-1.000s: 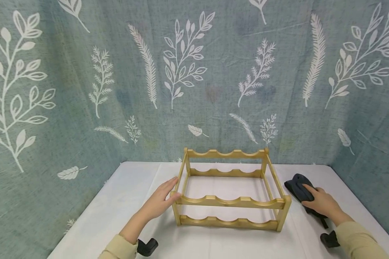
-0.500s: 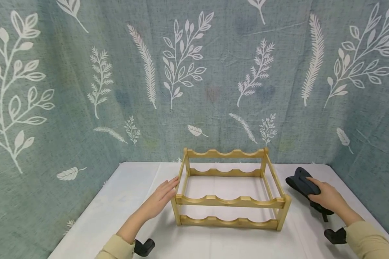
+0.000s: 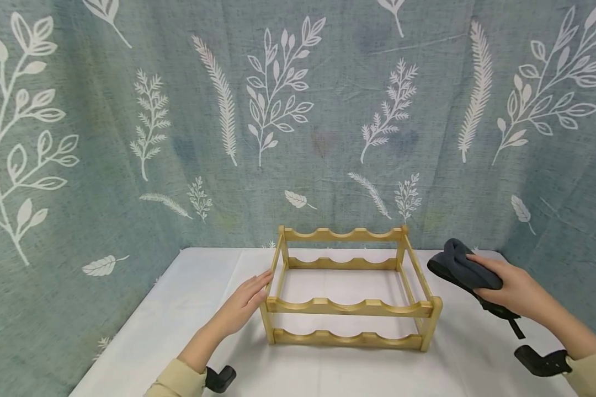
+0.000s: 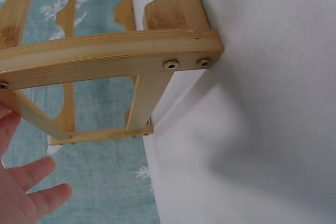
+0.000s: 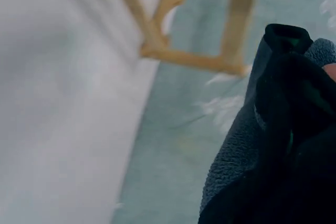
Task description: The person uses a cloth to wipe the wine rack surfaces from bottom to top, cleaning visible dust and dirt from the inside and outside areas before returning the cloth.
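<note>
A light wooden bottle rack (image 3: 347, 307) with scalloped rails stands mid-table in the head view. Against its left side rests my left hand (image 3: 238, 309), fingers extended along the upper side bar; in the left wrist view its spread fingers (image 4: 50, 198) appear beside the rack frame (image 4: 105, 56). To the right of the rack, my right hand (image 3: 519, 289) grips a folded dark grey-blue cloth (image 3: 459, 266), thumb on the near side and fingers over the top. The cloth is raised above the table, a short black strap dangling below it. Up close its surface (image 5: 236, 150) looks like terry fabric with dark edging.
A white cloth covers the table (image 3: 298, 372). Behind and on both sides hangs a blue-green curtain (image 3: 318, 110) with white leaf prints. Black straps with camera mounts (image 3: 541, 361) sit at both wrists.
My right hand has gathered the cloth in its grip and lifted it off the table, shifting slightly right. The left hand stays at the rack's left side, its thumb drawn in from the front corner.
</note>
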`<state>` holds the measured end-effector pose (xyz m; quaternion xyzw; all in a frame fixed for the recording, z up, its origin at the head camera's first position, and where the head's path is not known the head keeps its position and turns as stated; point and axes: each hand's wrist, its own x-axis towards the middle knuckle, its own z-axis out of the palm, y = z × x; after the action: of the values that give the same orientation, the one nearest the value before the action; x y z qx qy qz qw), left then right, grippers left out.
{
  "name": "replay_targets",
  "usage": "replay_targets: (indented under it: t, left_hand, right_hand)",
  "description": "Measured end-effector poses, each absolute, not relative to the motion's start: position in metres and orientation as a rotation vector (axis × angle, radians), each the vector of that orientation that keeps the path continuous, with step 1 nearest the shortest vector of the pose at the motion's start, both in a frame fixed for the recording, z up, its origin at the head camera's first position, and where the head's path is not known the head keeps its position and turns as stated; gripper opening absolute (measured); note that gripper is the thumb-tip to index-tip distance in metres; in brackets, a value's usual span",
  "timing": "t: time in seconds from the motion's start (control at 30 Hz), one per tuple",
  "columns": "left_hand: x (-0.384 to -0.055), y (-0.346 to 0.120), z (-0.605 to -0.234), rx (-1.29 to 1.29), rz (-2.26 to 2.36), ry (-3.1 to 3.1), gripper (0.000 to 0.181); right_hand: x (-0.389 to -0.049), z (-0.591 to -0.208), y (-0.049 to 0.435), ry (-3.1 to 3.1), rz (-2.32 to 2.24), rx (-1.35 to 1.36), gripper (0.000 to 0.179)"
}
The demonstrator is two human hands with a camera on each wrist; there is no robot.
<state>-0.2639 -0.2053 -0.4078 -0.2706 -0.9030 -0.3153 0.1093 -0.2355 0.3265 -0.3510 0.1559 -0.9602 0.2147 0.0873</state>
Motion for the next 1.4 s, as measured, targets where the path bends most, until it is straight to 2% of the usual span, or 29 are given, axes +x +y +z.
replay_targets:
  t: [0.4,0.63,0.93,1.4]
  left_hand:
    - [-0.266,-0.207,-0.415,-0.807,-1.002,-2.611,0.041]
    - [-0.265,-0.206,-0.414,-0.802,-1.011,-2.616,0.041]
    - [-0.264,-0.206,-0.413,-0.805,-1.039,-2.594,0.041]
    - [-0.265,-0.206,-0.417,-0.792,-1.090,-2.583,0.041]
  right_hand:
    - [-0.205,-0.326,0.279,-2.635,0.548,0.796,0.072]
    - [-0.193,-0.327,0.237,-2.620,0.604,0.984,0.063]
    - [-0.189,-0.349,0.175,-2.709,0.734,1.276,0.058]
    - [-0.206,-0.419,0.080,-2.773,0.562,1.481,0.059]
